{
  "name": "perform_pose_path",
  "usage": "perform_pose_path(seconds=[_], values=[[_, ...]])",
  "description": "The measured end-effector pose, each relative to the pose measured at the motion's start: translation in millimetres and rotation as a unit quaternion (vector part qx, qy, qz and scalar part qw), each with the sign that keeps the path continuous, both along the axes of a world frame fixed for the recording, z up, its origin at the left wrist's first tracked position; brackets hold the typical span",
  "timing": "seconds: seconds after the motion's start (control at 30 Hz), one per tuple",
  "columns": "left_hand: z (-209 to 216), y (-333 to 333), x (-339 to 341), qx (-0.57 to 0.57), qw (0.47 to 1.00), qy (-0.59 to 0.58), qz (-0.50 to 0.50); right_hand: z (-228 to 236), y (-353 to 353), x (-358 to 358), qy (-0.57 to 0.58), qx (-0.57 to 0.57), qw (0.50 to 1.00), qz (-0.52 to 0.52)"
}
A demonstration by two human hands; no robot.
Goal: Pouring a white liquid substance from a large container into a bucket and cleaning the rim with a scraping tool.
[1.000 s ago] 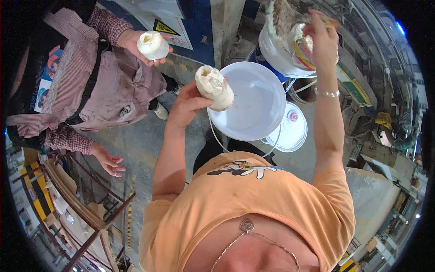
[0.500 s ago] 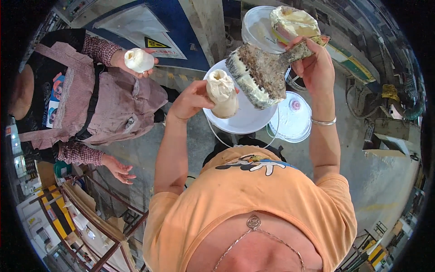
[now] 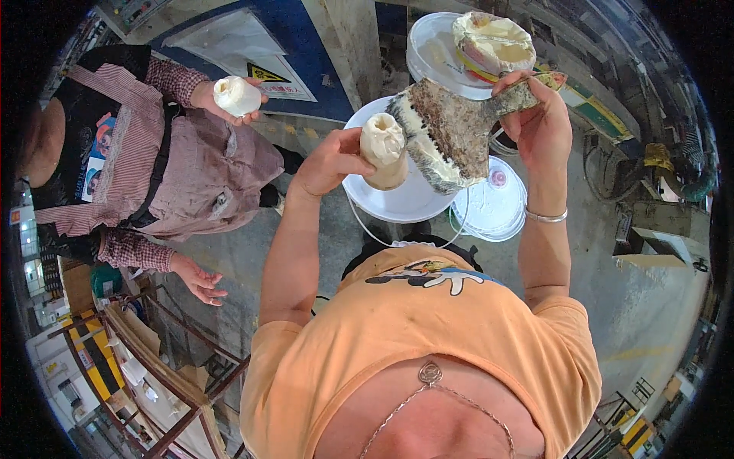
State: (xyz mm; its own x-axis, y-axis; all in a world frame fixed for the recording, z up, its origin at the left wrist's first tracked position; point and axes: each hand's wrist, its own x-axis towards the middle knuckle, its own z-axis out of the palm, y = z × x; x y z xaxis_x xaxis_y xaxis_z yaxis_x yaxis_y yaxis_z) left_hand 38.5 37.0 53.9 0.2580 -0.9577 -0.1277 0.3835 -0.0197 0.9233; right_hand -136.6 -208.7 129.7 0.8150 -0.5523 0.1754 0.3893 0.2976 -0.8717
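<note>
My left hand (image 3: 330, 163) is wrapped round a small cream-coloured bottle (image 3: 384, 157) whose neck and top are smeared with thick paste. My right hand (image 3: 539, 115) grips the handle of a wide, flat paintbrush (image 3: 451, 126). The brush is crusted with brown and grey, and pale paste coats its bristles. The bristle edge sits right beside the bottle; whether they touch I cannot tell. Below both is a white bucket (image 3: 363, 200) with a wire handle.
Behind the brush, a paste-caked tub (image 3: 497, 46) stands on a lidded white bucket (image 3: 428, 57). A white lid (image 3: 493, 210) lies at right. At left, a co-worker's hand (image 3: 222, 107) holds a similar white bottle (image 3: 237, 96). A metal-framed rack (image 3: 180, 382) stands lower left.
My left hand has brought the bottle slightly right, closer to the bristles. The brush has shifted a little right and tilted. The co-worker has barely moved.
</note>
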Motion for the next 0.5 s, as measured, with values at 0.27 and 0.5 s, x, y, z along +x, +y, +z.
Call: perform_pose_path(seconds=[0.27, 0.5], values=[[7.6, -7.8, -0.7, 0.049, 0.995, -0.075, 0.047, 0.7, 4.3, -5.6, -0.006, 0.002, 1.0, -0.03], [11.8, -24.3, -12.8, 0.066, 0.966, -0.183, 0.171, -11.1, 0.7, -7.3, -0.016, 0.017, 0.999, -0.049]])
